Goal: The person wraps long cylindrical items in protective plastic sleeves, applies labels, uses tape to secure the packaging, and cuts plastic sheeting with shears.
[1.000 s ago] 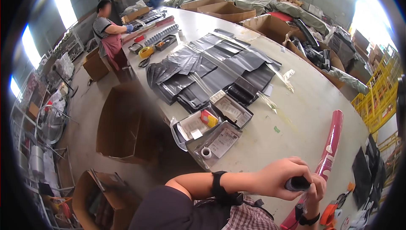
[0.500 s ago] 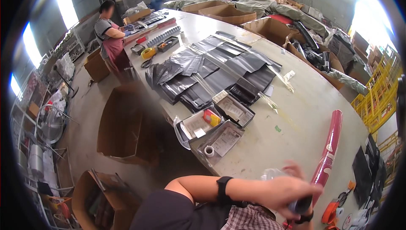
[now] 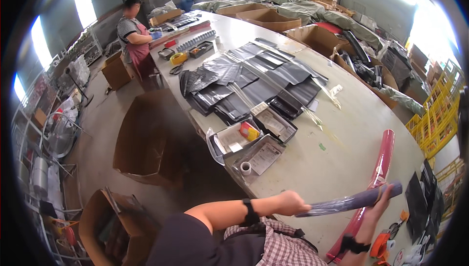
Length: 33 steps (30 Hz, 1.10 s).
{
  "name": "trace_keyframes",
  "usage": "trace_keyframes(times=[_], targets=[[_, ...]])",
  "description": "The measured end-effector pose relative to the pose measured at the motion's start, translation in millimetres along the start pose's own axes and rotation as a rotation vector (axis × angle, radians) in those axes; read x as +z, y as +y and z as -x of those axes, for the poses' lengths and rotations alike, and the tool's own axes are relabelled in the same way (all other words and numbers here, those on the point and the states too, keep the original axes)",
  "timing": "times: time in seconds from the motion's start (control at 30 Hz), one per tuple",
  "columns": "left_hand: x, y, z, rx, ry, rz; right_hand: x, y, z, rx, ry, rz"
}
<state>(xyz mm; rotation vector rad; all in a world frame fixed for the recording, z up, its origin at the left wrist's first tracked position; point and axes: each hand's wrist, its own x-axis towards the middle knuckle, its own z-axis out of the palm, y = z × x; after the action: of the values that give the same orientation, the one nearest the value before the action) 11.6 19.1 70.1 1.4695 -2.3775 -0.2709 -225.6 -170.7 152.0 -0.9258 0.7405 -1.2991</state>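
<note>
A dark blue-grey roll (image 3: 351, 202) in a clear plastic wrap lies crosswise between my hands above the table. My left hand (image 3: 292, 202) is closed on the gathered wrap at the roll's left end. Near its right end, the fingers of my right hand (image 3: 376, 209) wrap round the roll from below. Beneath it, a long red roll (image 3: 382, 161) in shiny plastic lies on the table (image 3: 312, 168), partly hidden by the roll I hold and my right arm.
Open boxes with papers (image 3: 266, 153) stand at the table's near left edge. Black plastic bags (image 3: 264, 87) spread beyond them. Scissors (image 3: 398, 224) and an orange tape dispenser (image 3: 380, 244) lie at right. Cartons (image 3: 141, 168) stand on the left floor; a co-worker (image 3: 134, 41) stands far left.
My left hand has moved left, away from the right one. The dark roll, earlier blurred and end-on between my hands, now stretches sideways. The view has shifted slightly.
</note>
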Motion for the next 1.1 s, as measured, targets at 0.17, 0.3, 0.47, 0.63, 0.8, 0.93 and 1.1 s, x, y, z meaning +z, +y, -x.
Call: trace_keyframes(times=[0.17,0.3,0.47,0.63,0.8,0.93,1.1], targets=[[53,-20,168,-0.174,-0.167,-0.612,-82,7,-104,0.289,0.201,-0.246],[95,50,393,-1.399,-0.209,-0.076,-102,41,-129,0.457,0.250,-0.274],[118,160,511,-2.487,-0.920,0.107,-90,139,-103,0.219,0.267,0.159],[105,86,435,-1.660,-0.473,0.392,-116,212,-87,-0.493,-0.080,1.495],[42,6,239,-1.013,0.017,0.381,-59,122,-39,-0.055,-0.507,1.659],[-20,-3,82,-0.708,0.284,0.512,-101,23,2,0.243,-0.091,2.036],[39,10,-31,-0.296,0.222,0.224,-191,8,111,0.536,-0.141,1.180]])
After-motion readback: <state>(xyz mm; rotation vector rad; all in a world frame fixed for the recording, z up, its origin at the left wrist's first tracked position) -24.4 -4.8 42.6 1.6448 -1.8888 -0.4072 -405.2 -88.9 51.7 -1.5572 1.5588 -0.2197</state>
